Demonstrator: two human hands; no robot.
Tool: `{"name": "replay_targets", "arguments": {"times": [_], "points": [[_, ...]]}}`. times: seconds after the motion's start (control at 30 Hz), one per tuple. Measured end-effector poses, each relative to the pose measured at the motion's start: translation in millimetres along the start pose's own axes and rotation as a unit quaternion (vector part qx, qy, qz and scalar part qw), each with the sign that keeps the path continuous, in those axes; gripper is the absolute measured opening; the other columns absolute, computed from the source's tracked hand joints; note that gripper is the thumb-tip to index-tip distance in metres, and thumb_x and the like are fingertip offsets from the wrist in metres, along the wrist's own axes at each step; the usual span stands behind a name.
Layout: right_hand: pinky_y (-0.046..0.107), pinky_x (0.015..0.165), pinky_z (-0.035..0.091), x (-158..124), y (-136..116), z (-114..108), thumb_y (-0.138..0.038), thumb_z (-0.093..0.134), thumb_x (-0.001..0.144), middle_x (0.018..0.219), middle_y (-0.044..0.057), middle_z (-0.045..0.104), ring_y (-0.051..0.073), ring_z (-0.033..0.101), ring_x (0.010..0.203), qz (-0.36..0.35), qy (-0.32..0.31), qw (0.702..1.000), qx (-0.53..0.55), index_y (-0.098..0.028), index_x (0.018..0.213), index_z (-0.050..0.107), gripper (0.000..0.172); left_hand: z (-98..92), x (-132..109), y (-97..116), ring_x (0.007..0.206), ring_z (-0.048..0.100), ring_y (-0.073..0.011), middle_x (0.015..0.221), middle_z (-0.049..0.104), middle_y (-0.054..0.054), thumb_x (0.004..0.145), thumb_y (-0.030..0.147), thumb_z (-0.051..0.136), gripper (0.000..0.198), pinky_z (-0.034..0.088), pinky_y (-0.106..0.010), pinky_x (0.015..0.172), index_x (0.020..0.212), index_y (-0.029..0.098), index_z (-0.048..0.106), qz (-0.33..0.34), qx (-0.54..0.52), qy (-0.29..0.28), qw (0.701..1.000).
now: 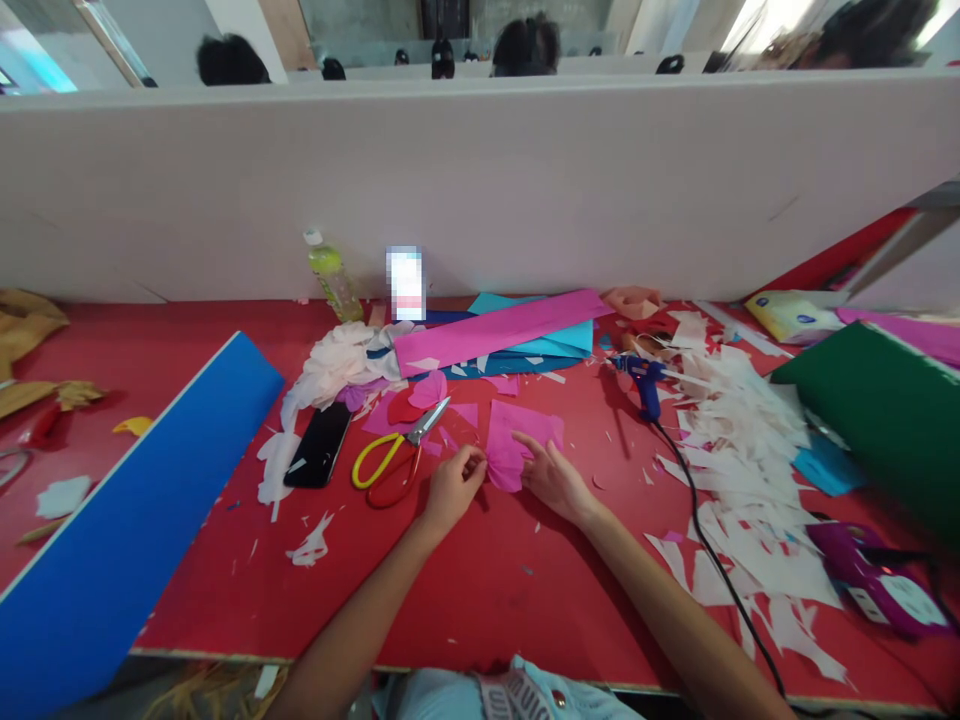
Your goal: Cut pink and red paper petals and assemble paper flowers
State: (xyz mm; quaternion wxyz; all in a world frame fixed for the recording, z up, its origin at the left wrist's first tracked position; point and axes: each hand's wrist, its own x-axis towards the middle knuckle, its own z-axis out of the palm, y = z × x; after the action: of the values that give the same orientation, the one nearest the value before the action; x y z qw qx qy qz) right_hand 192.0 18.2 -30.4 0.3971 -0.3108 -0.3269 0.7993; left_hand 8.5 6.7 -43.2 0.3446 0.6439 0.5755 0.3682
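A gathered piece of pink crepe paper (508,468) stands between my hands, over a flatter pink sheet (544,425). My left hand (454,490) is closed, its thumb and fingertips pinching the gathered paper at its left edge. On the other side my right hand (559,482) has its fingers stretched out and apart, touching or very near the paper's right edge. Scissors (409,440) with one yellow and one red handle loop lie to the left, blades partly over pink scraps (427,390). A black phone (319,445) rests farther left.
A blue board (150,510) slants along the left; a green board (885,430) stands at right. Behind are a long pink strip (502,330) and a bottle (334,275). A blue glue gun (643,382) trails its black cord (705,530) beside white paper scraps (750,470).
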Motion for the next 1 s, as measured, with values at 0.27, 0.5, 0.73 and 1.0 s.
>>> {"name": "replay_targets", "arguments": {"times": [0.27,0.5,0.73,1.0], "points": [[0.029,0.063,0.039,0.4,-2.1,2.9,-0.059,0.053,0.078,0.055,-0.004,0.048,0.015,0.05,0.056,-0.011,0.011,1.0,0.024,-0.026,0.114,0.056,0.049,2.2,-3.9,-0.1,0.063,0.058,-0.0109,0.072,0.064,0.0,0.08,0.021,0.05,0.005,0.042,-0.021,0.06,0.081,0.019,0.055,0.021,0.027,0.02,0.999],[0.028,0.057,0.032,1.6,2.6,-3.5,-0.059,0.045,0.084,0.051,-0.006,0.042,0.013,0.041,0.048,-0.012,0.016,1.0,0.007,-0.025,0.119,0.054,0.05,2.6,-4.2,-0.3,0.065,0.059,-0.0111,0.074,0.065,0.0,0.08,0.021,0.05,0.007,0.042,-0.021,0.06,0.084,0.02,0.056,0.017,0.056,0.014,0.998],[0.03,0.06,0.035,1.5,2.5,-3.7,-0.06,0.044,0.083,0.057,-0.003,0.051,0.015,0.046,0.053,-0.017,0.015,1.0,-0.004,-0.026,0.119,0.054,0.051,1.3,-4.7,1.8,0.065,0.06,-0.011,0.072,0.065,0.0,0.08,0.021,0.051,0.007,0.042,-0.02,0.059,0.084,0.02,0.057,0.015,0.057,0.008,0.998],[0.027,0.062,0.038,2.4,3.5,-3.7,-0.059,0.051,0.08,0.065,-0.003,0.059,0.013,0.054,0.058,-0.021,-0.01,0.999,0.041,-0.027,0.114,0.057,0.047,1.9,-5.9,2.1,0.066,0.061,-0.0126,0.074,0.066,-0.001,0.081,0.022,0.051,0.008,0.043,-0.022,0.06,0.086,0.019,0.057,0.016,0.075,0.017,0.997]]}}
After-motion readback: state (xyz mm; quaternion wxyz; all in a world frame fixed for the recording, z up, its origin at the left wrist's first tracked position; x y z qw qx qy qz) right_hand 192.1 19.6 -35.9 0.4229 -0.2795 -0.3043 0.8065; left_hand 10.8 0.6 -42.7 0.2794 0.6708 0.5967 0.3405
